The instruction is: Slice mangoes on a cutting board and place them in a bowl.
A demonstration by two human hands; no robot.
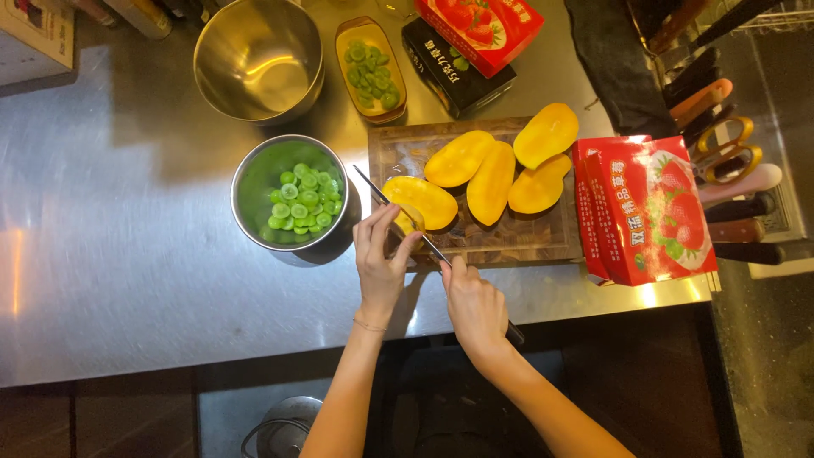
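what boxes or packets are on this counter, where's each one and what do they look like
Red fruit box: right of the cutting board, at the counter edge; flat, red with strawberry pictures.
Second red box: top centre, tilted on a black one; same strawberry pictures.
Black box: beneath it; long, dark.
Cardboard box: top left corner; brown, partly out of view.

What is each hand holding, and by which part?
The right hand holds a knife by its handle. The left hand holds a mango piece at its near end with its fingers on the cutting board.
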